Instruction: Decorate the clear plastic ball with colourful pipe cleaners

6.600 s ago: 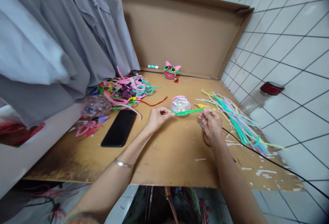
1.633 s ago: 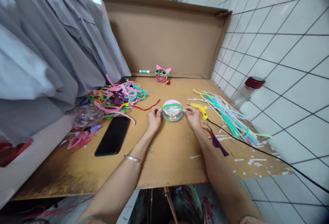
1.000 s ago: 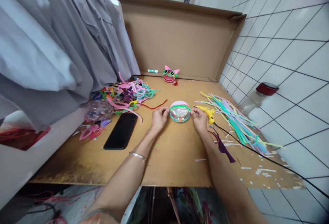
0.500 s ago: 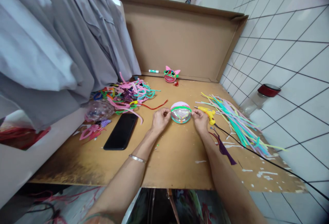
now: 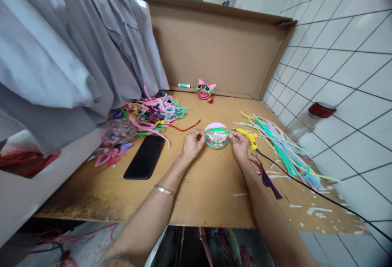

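A round clear piece (image 5: 217, 139) with a green strip across it and a pale pink upper part rests between my hands, over the middle of the table. My left hand (image 5: 192, 142) pinches the green strip's left end at the rim. At the opposite rim, the fingertips of my right hand (image 5: 239, 143) are pressed together on the strip's right end. Just right of that hand lies a yellow glue gun (image 5: 249, 136) with a black cable.
Tangled pipe cleaners (image 5: 159, 110), a clear bag (image 5: 118, 131) and a black phone (image 5: 143, 157) lie left. Straight pipe cleaners (image 5: 281, 146), a purple tassel (image 5: 271, 184) and a red-lidded jar (image 5: 309, 118) are right. A pink-eared figure (image 5: 204, 90) stands by the cardboard (image 5: 214, 46).
The view has shifted very slightly. Both hands keep their hold at the sides of the round piece, with hardly any movement.
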The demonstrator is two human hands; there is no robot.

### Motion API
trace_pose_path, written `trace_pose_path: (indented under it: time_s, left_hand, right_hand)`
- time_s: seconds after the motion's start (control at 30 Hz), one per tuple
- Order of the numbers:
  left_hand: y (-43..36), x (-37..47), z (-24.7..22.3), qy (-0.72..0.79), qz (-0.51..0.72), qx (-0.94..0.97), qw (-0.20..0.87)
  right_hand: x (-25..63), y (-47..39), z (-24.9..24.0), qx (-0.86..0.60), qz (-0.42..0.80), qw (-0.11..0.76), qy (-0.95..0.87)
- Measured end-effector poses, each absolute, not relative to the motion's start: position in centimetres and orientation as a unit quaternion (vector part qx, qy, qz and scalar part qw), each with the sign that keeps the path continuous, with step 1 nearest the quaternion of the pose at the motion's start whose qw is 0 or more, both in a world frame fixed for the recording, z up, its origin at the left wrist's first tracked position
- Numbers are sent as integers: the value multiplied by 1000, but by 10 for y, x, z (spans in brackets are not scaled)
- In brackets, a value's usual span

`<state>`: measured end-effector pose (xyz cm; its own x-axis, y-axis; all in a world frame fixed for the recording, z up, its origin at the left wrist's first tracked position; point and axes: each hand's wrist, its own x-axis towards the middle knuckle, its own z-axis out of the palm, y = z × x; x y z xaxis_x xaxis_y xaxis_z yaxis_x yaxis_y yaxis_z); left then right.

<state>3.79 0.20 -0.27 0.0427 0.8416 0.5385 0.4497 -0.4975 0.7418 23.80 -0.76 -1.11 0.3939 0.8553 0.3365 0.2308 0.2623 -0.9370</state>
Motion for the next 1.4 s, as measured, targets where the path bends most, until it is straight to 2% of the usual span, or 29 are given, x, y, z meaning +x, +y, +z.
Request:
trace_pose_path:
  time_s: [0.17,0.43,0.77,1.07,1.4]
  left_hand:
    - [3,38,-3,467,512,695,193]
    - [0,40,-3,462,509,714,135]
    - [-8,40,7,494,499,695,154]
    - [-6,39,7,520,500,671,171]
    - [-10,39,12,534,499,659,177]
  right_hand:
    - [236,-8,-12,-549,244,624,-500]
    - [230,-12,-8,-550,229,630,-498]
    - [227,-12,-12,-554,212,630,-502]
    - [228,-8,-13,-500,364,674,-404]
    - [228,-10,-9,-482,406,674,-385]
